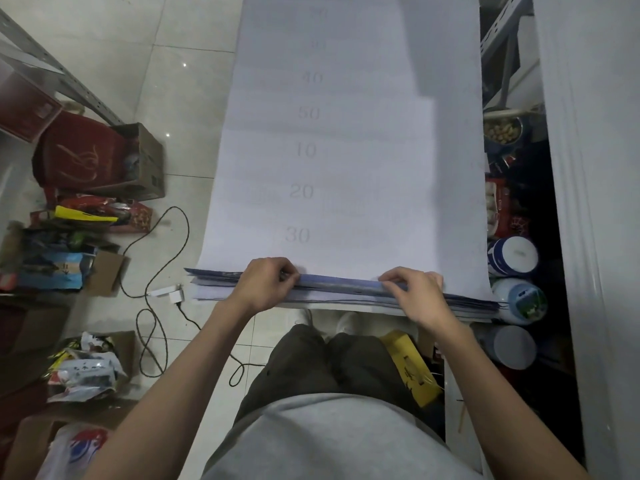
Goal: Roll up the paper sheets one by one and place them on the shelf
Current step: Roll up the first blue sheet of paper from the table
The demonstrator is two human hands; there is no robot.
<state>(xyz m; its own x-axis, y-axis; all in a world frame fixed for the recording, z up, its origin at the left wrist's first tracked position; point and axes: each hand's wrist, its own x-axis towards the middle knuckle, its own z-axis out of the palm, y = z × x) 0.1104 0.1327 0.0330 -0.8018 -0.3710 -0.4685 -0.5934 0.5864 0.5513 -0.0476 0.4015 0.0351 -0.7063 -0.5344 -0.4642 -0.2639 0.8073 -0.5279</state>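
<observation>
Both the left hand (268,284) and the right hand (414,289) pinch the near edge of the top paper sheet (346,168), which looks thin, light and floppy, so it is best held at this edge.

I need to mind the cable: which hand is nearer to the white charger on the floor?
Left. The left hand grips the paper edge just right of the charger; the right hand grips the same edge farther right.
</observation>
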